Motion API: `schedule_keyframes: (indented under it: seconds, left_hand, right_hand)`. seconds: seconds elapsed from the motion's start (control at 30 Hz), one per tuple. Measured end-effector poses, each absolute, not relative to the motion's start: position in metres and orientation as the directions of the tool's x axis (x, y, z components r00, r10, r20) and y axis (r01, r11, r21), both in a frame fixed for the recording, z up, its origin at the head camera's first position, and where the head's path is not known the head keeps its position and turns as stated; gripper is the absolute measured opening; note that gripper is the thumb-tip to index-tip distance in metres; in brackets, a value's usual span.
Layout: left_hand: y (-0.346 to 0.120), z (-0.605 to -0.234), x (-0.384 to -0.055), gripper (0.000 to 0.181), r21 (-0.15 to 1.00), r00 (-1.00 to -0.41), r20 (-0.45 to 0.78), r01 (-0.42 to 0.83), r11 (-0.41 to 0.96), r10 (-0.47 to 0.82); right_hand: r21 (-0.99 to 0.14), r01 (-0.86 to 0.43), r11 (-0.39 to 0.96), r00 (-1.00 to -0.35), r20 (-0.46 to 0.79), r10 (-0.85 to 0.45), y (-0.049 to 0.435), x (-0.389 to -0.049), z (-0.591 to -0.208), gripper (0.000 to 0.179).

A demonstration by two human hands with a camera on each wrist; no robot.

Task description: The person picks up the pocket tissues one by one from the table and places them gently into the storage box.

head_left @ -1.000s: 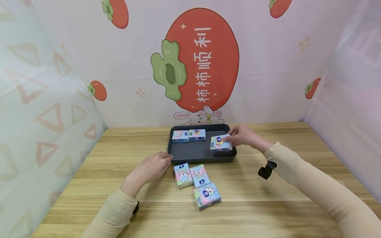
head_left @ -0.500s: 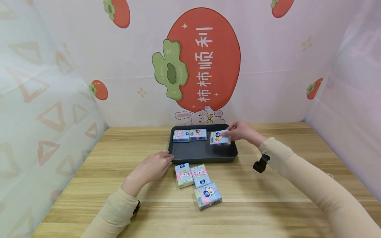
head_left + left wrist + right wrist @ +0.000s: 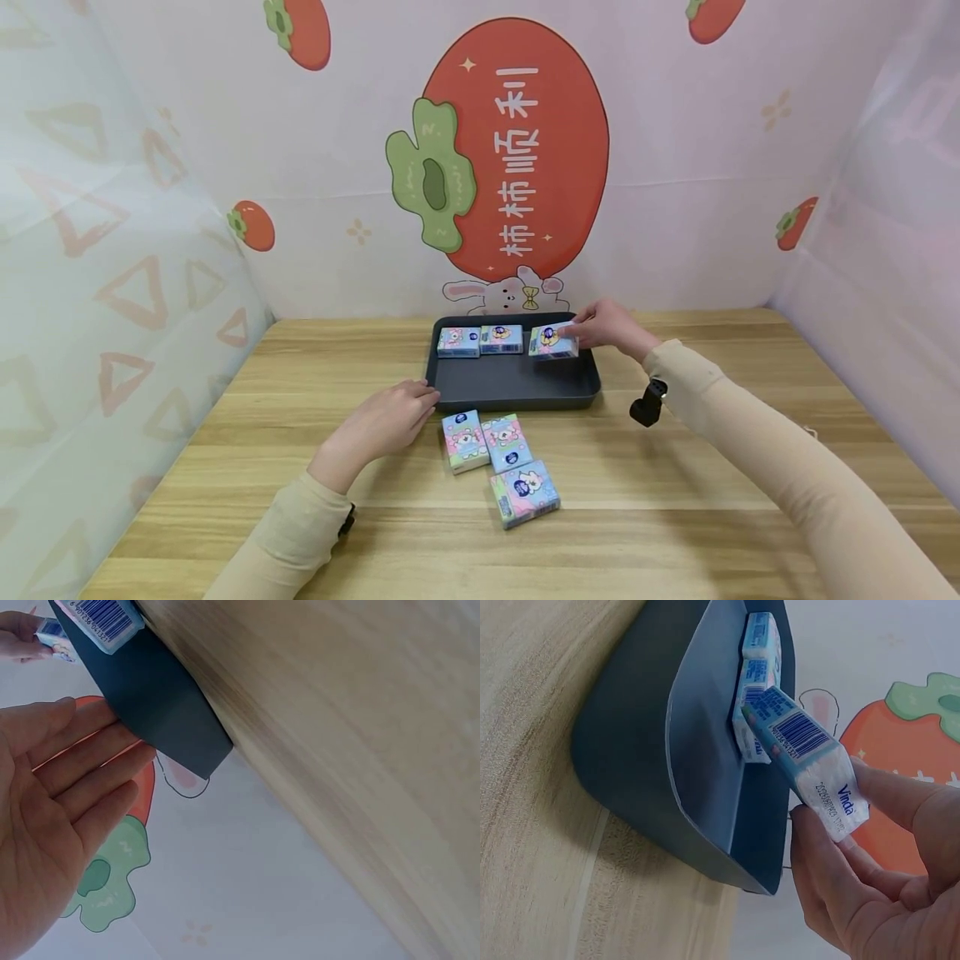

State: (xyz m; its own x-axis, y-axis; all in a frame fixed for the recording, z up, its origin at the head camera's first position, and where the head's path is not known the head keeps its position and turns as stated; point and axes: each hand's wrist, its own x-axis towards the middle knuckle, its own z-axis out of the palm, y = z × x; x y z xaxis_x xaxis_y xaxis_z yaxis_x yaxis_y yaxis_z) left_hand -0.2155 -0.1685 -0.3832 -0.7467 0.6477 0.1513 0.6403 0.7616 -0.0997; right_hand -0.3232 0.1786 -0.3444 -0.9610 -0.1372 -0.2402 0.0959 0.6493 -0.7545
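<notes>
My right hand [image 3: 611,327] pinches a blue pack of tissues [image 3: 552,341] between thumb and fingers at the right back of a dark grey tray [image 3: 480,407]. In the right wrist view this pack [image 3: 806,746] is tilted, its white "Vinda" end toward the hand. Two more tissue packs lie side by side along the tray's back wall, a left one [image 3: 459,342] and a right one [image 3: 501,338]. My left hand [image 3: 393,414] has its fingertips at the tray's left front corner. Its fingers [image 3: 90,761] look straight in the left wrist view.
Three more tissue packs lie on the wooden table [image 3: 360,533] in front of the tray: a left one [image 3: 465,442], a middle one [image 3: 506,443] and a nearest one [image 3: 525,493]. A printed cloth wall [image 3: 337,150] stands right behind the tray.
My right hand has moved the held tissue pack back and slightly left, toward the tray's rear wall. My left hand has stayed at the tray's corner.
</notes>
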Motion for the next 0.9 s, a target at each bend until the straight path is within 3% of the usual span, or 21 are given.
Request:
schedule_keyframes:
  seconds: [0.9]
  left_hand:
    - [-0.167, -0.381, -0.214, 0.026, -0.107, -0.743, 0.153, 0.643, 0.758, 0.652]
  right_hand:
    - [-0.73, 0.126, 0.672, -0.963, -0.253, -0.093, 0.172, -0.345, -0.356, 0.036]
